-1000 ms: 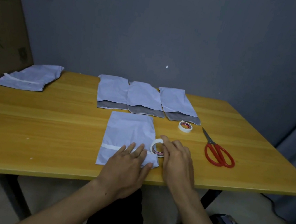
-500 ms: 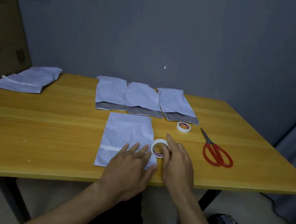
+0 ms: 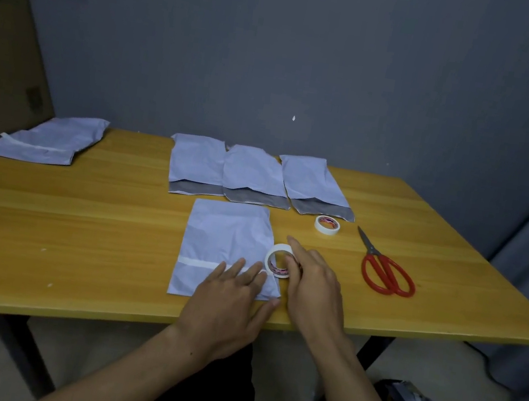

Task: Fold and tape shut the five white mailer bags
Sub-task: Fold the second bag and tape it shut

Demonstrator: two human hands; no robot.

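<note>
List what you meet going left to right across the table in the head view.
Taped mailer bag → mailer bag being taped → held tape roll → spare tape roll → red scissors. The three open bags behind span the middle, so they are left out.

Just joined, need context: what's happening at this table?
A person is taping the near mailer bag. The left hand presses flat on its folded end over a tape strip; the right hand grips the tape roll at the bag's right edge. The far-left bag looks taped; three back-row bags lie with grey flaps open.
</note>
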